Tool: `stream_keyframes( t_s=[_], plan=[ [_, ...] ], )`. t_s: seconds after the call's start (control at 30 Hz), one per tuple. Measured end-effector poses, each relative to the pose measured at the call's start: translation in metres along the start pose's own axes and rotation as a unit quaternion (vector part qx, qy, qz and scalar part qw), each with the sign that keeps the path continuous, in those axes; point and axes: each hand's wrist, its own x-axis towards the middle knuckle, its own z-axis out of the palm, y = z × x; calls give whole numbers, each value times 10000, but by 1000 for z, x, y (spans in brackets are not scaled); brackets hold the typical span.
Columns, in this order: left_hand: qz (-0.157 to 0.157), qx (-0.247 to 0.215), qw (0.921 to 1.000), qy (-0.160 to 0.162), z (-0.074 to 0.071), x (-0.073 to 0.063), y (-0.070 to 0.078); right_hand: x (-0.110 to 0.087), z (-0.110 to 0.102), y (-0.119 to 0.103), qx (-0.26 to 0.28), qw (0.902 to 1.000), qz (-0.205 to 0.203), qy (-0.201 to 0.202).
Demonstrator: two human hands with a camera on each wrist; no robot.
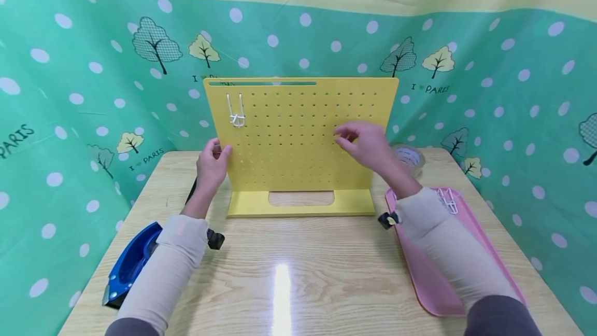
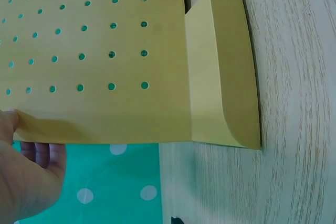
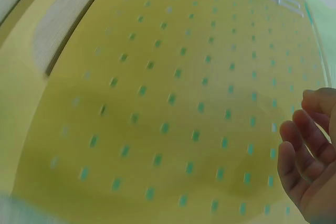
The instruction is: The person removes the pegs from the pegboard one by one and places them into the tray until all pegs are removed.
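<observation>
A yellow pegboard (image 1: 303, 165) stands upright on its own base on the table. My left hand (image 1: 213, 166) grips its left edge, thumb on the front and fingers behind, as the left wrist view also shows. My right hand (image 1: 366, 144) is in front of the right half of the board, fingers loosely bent, with nothing seen between them in the right wrist view. A white wire hook (image 1: 237, 120) hangs at the board's upper left, its two long prongs upward.
On the right lies a pink tray (image 1: 434, 279) with white wire hooks (image 1: 448, 201) at its far end, partly under my right forearm. A roll of tape (image 1: 410, 157) sits behind it. A blue and black object (image 1: 128, 268) lies at left, by my left sleeve.
</observation>
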Motion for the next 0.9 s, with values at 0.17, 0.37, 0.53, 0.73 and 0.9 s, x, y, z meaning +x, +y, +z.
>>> stream_keyframes(
  t_s=[0.17, 0.37, 0.53, 0.73, 0.9],
  plan=[
    [-6, -28, 10000, -13, 1, 2, -2, 22, 23, -27, 209, 9984, -459, 238],
    [-8, -128, 9999, -35, 0, 1, -2, 48, 46, -63, 169, 9982, -573, 36],
    [-3, -144, 9999, -3, -3, 0, -1, 68, 63, -96, 39, 9983, -567, -123],
    [-6, -164, 9999, -33, -3, 0, 1, 85, 83, -124, -378, 9966, -720, 161],
    [53, -173, 9998, -60, -3, -1, 0, 93, 100, -139, -662, 9953, -622, 324]
  ],
)
